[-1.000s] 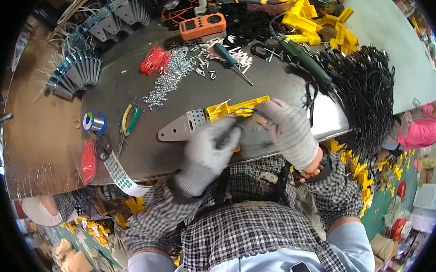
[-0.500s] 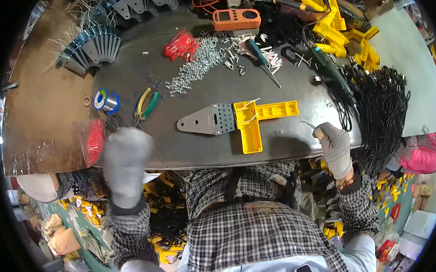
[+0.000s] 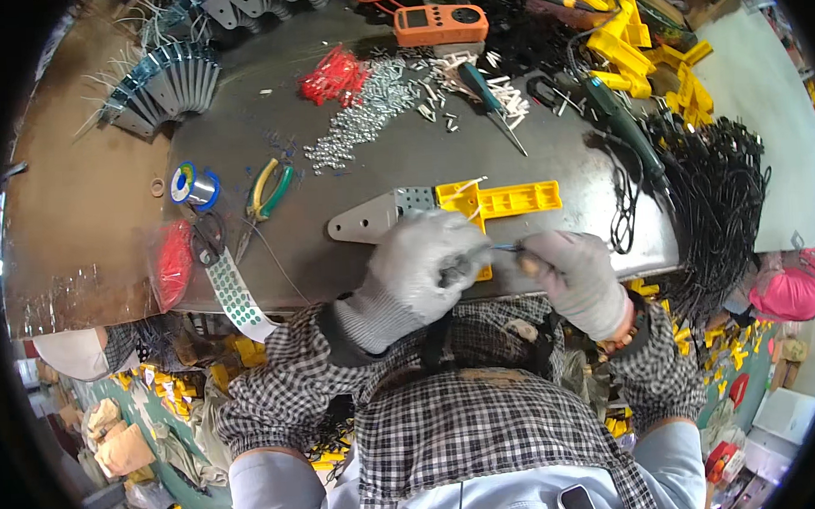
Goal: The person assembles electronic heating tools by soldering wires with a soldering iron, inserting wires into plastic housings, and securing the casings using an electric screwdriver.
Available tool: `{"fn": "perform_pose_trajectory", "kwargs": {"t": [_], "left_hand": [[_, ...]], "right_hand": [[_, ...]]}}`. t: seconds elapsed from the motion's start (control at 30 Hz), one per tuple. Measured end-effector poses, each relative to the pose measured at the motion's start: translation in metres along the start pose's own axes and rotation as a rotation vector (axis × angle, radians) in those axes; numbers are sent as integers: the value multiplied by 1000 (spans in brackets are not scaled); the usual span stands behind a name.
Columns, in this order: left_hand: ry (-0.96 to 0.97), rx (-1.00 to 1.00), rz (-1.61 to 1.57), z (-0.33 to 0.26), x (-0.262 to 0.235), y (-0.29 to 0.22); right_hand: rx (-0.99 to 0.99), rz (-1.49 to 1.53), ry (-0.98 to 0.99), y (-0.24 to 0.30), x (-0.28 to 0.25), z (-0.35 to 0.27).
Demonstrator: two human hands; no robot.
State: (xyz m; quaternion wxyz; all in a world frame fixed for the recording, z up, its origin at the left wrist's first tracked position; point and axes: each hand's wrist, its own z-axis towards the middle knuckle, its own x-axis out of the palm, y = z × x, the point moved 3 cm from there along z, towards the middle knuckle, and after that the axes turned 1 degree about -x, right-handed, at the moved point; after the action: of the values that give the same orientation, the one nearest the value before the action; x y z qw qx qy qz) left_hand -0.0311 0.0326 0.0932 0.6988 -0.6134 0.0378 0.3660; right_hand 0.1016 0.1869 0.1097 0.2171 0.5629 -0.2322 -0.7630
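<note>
Grey knit gloves cover both my hands, which meet over the near edge of the bench. My left hand (image 3: pixel 426 265) is closed, its fingertips at one end of a short, thin wire (image 3: pixel 504 247). At the other end my right hand (image 3: pixel 572 273) pinches it; a bare fingertip shows through the glove. What kind of wire it is, I cannot tell. Just beyond my left hand lies a yellow T-shaped plastic housing (image 3: pixel 521 199) with white leads, joined to a tapered grey metal plate (image 3: pixel 362 220) with holes. My left hand hides part of both.
Left lie scissors (image 3: pixel 208 238), a sticker strip with green dots (image 3: pixel 237 296), a solder spool (image 3: pixel 195 186) and pliers (image 3: pixel 271 189). Farther back are loose screws (image 3: pixel 362 115), a screwdriver (image 3: pixel 492 105) and an orange multimeter (image 3: pixel 441 24). Black cables (image 3: pixel 719 204) pile up at right.
My left hand has swung from the left bench edge to the middle, meeting my right hand, which moved slightly left. The scissors and dotted sticker strip now show where my left hand was.
</note>
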Motion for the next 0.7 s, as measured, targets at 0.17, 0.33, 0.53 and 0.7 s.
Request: {"fn": "perform_pose_trajectory", "kwargs": {"t": [0.17, 0.33, 0.53, 0.7], "left_hand": [[-468, -548, 363, 3, -105, 111], [-199, -785, 884, 77, -127, 157], [97, -876, 1012, 109, -124, 150], [48, -815, 1110, 77, -144, 140]], "right_hand": [[390, 122, -123, -34, -8, -11], [266, 150, -133, -26, 14, 10], [330, 149, -132, -32, 11, 16], [351, 191, -117, -39, 8, 23]]}}
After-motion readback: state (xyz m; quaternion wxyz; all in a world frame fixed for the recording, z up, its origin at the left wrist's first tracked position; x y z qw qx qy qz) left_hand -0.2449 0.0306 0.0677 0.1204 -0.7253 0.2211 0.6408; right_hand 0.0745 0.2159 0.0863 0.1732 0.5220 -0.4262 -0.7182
